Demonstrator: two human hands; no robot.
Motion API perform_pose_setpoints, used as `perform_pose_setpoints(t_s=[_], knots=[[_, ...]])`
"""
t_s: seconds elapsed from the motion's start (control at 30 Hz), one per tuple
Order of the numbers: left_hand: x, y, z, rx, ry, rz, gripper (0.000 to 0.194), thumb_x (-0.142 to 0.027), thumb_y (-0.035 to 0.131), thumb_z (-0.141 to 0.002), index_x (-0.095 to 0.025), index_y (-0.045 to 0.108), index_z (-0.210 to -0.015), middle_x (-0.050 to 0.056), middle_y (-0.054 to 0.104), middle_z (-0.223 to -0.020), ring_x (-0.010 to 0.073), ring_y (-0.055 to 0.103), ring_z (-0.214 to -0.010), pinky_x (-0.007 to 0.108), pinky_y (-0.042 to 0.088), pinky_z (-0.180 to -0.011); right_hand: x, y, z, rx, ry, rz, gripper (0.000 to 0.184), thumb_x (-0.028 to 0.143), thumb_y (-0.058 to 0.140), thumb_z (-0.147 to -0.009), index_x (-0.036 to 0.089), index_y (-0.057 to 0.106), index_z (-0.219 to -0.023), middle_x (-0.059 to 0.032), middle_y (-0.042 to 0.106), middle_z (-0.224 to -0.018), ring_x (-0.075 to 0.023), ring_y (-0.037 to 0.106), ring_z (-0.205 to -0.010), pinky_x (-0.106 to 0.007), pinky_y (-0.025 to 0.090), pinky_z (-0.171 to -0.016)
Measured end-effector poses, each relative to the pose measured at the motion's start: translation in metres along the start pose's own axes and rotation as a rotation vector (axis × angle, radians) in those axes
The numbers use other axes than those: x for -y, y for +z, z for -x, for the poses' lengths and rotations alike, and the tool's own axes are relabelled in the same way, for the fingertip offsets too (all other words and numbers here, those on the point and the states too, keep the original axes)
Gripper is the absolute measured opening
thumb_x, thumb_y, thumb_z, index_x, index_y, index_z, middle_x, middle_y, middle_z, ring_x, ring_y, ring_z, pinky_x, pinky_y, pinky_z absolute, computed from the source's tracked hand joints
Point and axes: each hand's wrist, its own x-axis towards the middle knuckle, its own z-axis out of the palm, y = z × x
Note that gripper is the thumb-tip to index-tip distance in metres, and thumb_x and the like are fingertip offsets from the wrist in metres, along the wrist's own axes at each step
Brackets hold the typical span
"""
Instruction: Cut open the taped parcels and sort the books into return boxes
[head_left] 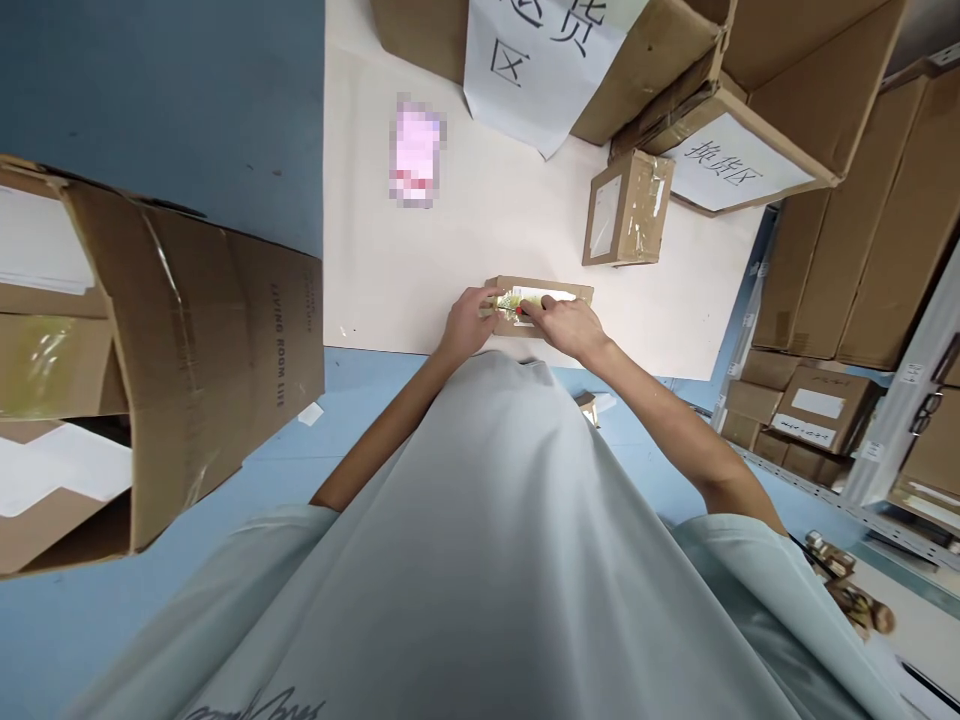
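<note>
A small flat cardboard box (585, 294) lies near the front edge of the white table, with a white label and shiny clear tape on top. My left hand (472, 318) grips the left end of the box, thumb and fingers bent over it. Over the label, my right hand (568, 324) is closed on a small red cutter (520, 310). Its thin dark tip points left along the tape. My right fingers hide most of the cutter and part of the label.
Behind the box stands a taped carton (641, 210), beside larger open cartons bearing handwritten paper signs (720, 165). A blurred pink item (417, 152) lies on the table (367, 270). A big open carton (217, 340) is at left; shelves of boxes (817, 400) stand right.
</note>
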Motion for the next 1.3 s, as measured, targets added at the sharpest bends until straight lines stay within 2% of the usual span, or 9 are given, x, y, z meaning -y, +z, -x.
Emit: perform_pose_setpoints(t_s=[0.13,0.37,0.5,0.73,0.87,0.97,1.07,1.3], knots=[[0.004,0.002,-0.002,-0.014,0.013,0.003,0.046,-0.018,0.071,-0.093,-0.025,0.075,-0.139,0.011,0.072,-0.140,0.0288,0.077,-0.122,0.048,0.069,-0.107,0.002,-0.006,-0.001,0.026,0.002,0.038,0.052,0.017,0.035,-0.118,0.021,0.050,-0.167,-0.0217,0.073,-0.136,-0.0323,0.078,-0.107,-0.040,0.049,-0.089],[0.005,0.004,-0.001,-0.044,-0.008,0.034,0.046,-0.018,0.073,-0.091,-0.026,0.076,-0.137,0.010,0.073,-0.141,0.0266,0.078,-0.121,0.042,0.070,-0.102,0.005,-0.020,-0.004,0.066,-0.055,0.135,0.056,0.011,0.032,-0.115,0.017,0.046,-0.169,-0.0244,0.074,-0.134,-0.0339,0.079,-0.104,-0.039,0.047,-0.082],[0.006,0.006,-0.002,-0.069,-0.013,0.004,0.045,-0.016,0.074,-0.089,-0.024,0.078,-0.133,0.010,0.074,-0.140,0.0271,0.079,-0.120,0.044,0.068,-0.107,0.004,-0.024,-0.006,0.074,-0.085,0.138,0.056,0.009,0.032,-0.114,0.015,0.047,-0.167,-0.0257,0.074,-0.133,-0.0340,0.078,-0.106,-0.039,0.047,-0.080],[0.007,0.014,-0.001,-0.129,-0.045,-0.033,0.045,-0.015,0.072,-0.091,-0.023,0.077,-0.135,0.010,0.075,-0.141,0.0270,0.077,-0.121,0.047,0.067,-0.110,-0.006,-0.021,-0.005,0.060,-0.121,0.097,0.055,0.006,0.033,-0.113,0.012,0.050,-0.165,-0.0254,0.076,-0.132,-0.0336,0.078,-0.111,-0.039,0.049,-0.084],[0.001,0.017,0.001,-0.158,-0.099,-0.032,0.044,-0.018,0.071,-0.092,-0.024,0.078,-0.136,0.011,0.074,-0.146,0.0277,0.077,-0.121,0.045,0.069,-0.104,-0.016,-0.012,-0.005,0.054,-0.137,0.071,0.052,0.007,0.034,-0.114,0.012,0.053,-0.163,-0.0248,0.077,-0.132,-0.0334,0.079,-0.111,-0.038,0.049,-0.083],[-0.005,0.017,0.002,-0.180,-0.134,-0.054,0.044,-0.019,0.071,-0.093,-0.024,0.079,-0.135,0.011,0.075,-0.145,0.0287,0.077,-0.121,0.044,0.071,-0.099,-0.031,0.000,-0.001,0.050,-0.109,0.049,0.049,0.005,0.036,-0.113,0.009,0.059,-0.155,-0.0261,0.077,-0.131,-0.0335,0.079,-0.113,-0.038,0.050,-0.084],[-0.011,0.018,0.003,-0.206,-0.165,-0.078,0.044,-0.020,0.071,-0.092,-0.025,0.079,-0.135,0.010,0.077,-0.144,0.0291,0.077,-0.120,0.045,0.071,-0.099,-0.059,0.017,0.014,0.078,-0.034,0.041,0.047,0.002,0.036,-0.111,0.005,0.064,-0.148,-0.0285,0.076,-0.133,-0.0339,0.078,-0.117,-0.037,0.049,-0.085],[-0.032,0.046,0.008,-0.254,-0.174,-0.193,0.041,-0.021,0.068,-0.093,-0.023,0.079,-0.133,0.010,0.078,-0.143,0.0282,0.080,-0.115,0.041,0.071,-0.093,-0.125,0.061,0.054,0.081,-0.006,0.033,0.054,0.002,0.039,-0.111,0.012,0.053,-0.162,-0.0243,0.075,-0.134,-0.0306,0.080,-0.111,-0.035,0.043,-0.077]])
